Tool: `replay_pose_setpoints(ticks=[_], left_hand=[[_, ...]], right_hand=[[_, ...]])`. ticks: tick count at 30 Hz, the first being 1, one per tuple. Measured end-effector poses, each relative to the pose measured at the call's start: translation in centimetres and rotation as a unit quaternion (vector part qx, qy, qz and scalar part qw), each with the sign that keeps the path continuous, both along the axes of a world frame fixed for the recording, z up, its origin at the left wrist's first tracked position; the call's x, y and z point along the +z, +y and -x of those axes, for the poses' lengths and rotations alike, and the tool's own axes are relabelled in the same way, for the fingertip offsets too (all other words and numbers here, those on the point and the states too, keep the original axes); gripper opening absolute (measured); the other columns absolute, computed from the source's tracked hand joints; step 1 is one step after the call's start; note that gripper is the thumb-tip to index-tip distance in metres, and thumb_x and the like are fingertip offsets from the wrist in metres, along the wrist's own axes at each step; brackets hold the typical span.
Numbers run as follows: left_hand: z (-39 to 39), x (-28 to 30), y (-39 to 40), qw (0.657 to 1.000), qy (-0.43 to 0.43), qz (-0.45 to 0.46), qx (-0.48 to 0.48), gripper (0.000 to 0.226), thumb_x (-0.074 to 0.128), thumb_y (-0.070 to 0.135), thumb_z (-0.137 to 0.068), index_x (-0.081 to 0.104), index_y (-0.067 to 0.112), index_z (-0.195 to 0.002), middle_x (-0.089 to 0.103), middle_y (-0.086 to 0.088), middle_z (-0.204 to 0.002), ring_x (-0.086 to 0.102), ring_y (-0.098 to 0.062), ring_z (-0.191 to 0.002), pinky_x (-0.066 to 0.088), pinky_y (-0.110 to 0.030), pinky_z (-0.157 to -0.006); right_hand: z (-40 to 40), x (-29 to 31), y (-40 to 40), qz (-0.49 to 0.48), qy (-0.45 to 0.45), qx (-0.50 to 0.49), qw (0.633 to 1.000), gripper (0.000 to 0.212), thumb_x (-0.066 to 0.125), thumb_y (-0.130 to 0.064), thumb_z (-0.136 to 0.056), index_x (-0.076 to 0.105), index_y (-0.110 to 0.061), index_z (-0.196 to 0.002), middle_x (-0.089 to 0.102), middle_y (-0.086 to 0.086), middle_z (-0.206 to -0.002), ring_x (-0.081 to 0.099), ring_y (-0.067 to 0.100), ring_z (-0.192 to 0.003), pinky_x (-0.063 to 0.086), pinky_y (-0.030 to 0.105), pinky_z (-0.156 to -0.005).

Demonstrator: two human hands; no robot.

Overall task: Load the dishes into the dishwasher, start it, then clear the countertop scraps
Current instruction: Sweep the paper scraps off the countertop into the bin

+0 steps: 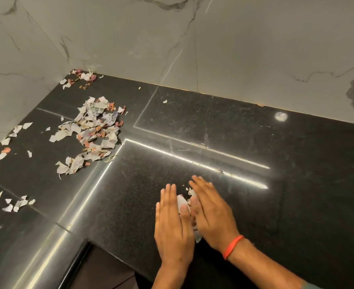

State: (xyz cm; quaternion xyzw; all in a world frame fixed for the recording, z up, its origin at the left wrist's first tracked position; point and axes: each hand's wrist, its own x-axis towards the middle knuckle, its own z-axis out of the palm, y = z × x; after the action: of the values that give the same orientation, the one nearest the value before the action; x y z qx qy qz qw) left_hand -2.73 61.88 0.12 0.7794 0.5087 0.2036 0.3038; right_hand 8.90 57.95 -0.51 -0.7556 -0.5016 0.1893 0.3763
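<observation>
Hands: left hand (175, 221) and right hand (210, 211) lie flat on the black bench (255, 195), fingers straight and close together, palms down, near the bench's near edge.
Hold: neither hand grips anything; both press inward on a small clump of scraps (183, 202) caught between them, mostly hidden under the fingers.
Wrist: an orange band (233, 247) sits on the right wrist.
Step in hand: scooping a small batch together, I judge, so the dishwasher part looks to be behind (no dishwasher or dishes show).
Main pile (92, 132): torn white, orange and purplish bits, far left on the bench, well apart from the hands.
Corner bits (82, 78): a smaller cluster at the far left corner, against the marble wall (255, 49).
Left-edge bits (9, 205): loose pieces scattered along the left side, some running out of view.
Strays: two tiny flecks (164, 101) lie far out on the bench, alone.
Containers: none in view, neither bin, bowl nor dustpan, so where the gathered clump will go I cannot tell.
Risk, spill: the clump sits close to the near edge; flat palms give a weak hold, and light pieces could slip out below the hands and drop to the floor.
Risk, scatter: a quick lift could flutter the thin bits back over the glossy bench.
Risk, leftovers: the corner and left-edge pieces are easy to miss.
</observation>
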Motion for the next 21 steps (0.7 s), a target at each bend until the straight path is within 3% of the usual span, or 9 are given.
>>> replay_pose_setpoints(ticks=[3,7,11,15,18,21], left_hand=[[-0.8,0.0,0.2,0.999,-0.039,0.016,-0.016,0.055,0.019,0.049,-0.107,0.034,0.031,-0.157,0.031,0.025,-0.161,0.018,0.004,-0.153,0.015,-0.033,-0.128],[-0.1,0.0,0.9,0.995,-0.094,0.022,-0.022,0.049,0.029,0.039,-0.109,0.044,0.028,-0.154,0.040,0.022,-0.158,0.027,0.001,-0.151,0.025,-0.038,-0.126],[-0.8,0.1,4.3,0.994,-0.025,0.011,-0.109,0.056,0.024,0.046,-0.107,0.042,0.025,-0.156,0.033,0.016,-0.163,0.015,0.003,-0.154,0.019,-0.036,-0.128],[-1.8,0.3,5.8,0.961,0.060,-0.040,-0.267,0.057,0.022,0.042,-0.107,0.044,0.020,-0.155,0.034,0.008,-0.164,0.010,-0.002,-0.156,0.012,-0.035,-0.129],[-1.0,0.3,4.3,0.946,0.037,-0.051,-0.318,0.052,0.027,0.036,-0.108,0.048,0.018,-0.152,0.038,0.007,-0.162,0.014,-0.002,-0.156,0.015,-0.032,-0.128],[0.4,0.5,2.8,0.962,-0.064,0.015,-0.266,0.047,0.034,0.033,-0.107,0.052,0.021,-0.149,0.045,0.012,-0.158,0.030,0.000,-0.150,0.029,-0.035,-0.124]], right_hand=[[1.8,0.6,0.2,-0.076,0.138,-0.023,0.987,0.047,0.035,-0.036,-0.106,0.059,-0.017,-0.140,0.057,-0.010,-0.144,0.047,0.001,-0.136,0.039,0.032,-0.115],[-0.2,1.3,0.6,-0.098,0.187,-0.064,0.975,0.041,0.040,-0.035,-0.105,0.068,-0.018,-0.129,0.067,-0.011,-0.128,0.059,-0.001,-0.123,0.047,0.023,-0.105],[-4.3,1.3,0.4,-0.089,0.154,-0.115,0.977,0.039,0.041,-0.033,-0.104,0.072,-0.018,-0.122,0.070,-0.011,-0.120,0.061,-0.003,-0.116,0.047,0.019,-0.100],[-5.1,0.9,-1.5,-0.078,0.131,-0.116,0.981,0.040,0.041,-0.035,-0.103,0.070,-0.018,-0.124,0.069,-0.011,-0.124,0.058,-0.002,-0.121,0.044,0.019,-0.104],[-3.8,0.5,-2.3,-0.067,0.109,-0.106,0.986,0.041,0.039,-0.037,-0.104,0.068,-0.020,-0.127,0.066,-0.012,-0.128,0.054,-0.001,-0.127,0.043,0.024,-0.109],[-2.5,0.4,-2.5,-0.051,0.080,-0.088,0.992,0.044,0.037,-0.038,-0.105,0.065,-0.019,-0.132,0.062,-0.012,-0.135,0.046,-0.002,-0.136,0.039,0.028,-0.113]])
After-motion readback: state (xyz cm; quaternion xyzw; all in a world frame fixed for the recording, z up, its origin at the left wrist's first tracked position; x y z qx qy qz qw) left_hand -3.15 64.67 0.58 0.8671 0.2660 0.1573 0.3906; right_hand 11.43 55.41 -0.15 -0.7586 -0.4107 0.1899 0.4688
